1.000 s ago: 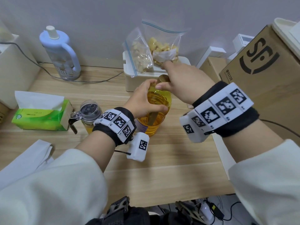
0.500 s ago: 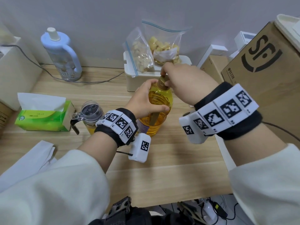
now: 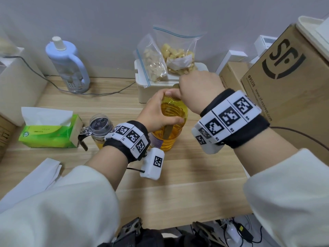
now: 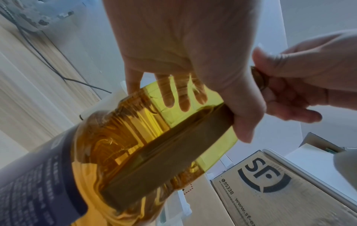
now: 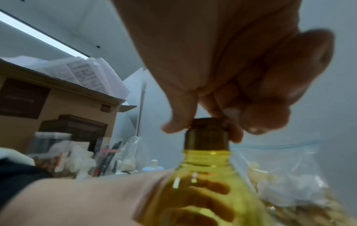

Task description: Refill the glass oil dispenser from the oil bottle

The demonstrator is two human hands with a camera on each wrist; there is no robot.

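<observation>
Wooden surface [image 3: 187,177] carries all items. Cardboard box [image 3: 292,82] at right edge. Oil bottle [image 3: 173,129] stands upright mid-surface, in front of a white box [image 3: 142,90] holding two snack bags. Left hand [image 3: 156,113]: fingers wrapped round the bottle's shoulder. Right hand [image 3: 197,88]: fingers pinched on the brown cap [image 5: 206,137] at the neck. Glass dispenser [image 3: 100,130] stands just left of the bottle, beside the green tissue box [image 3: 48,134].
</observation>
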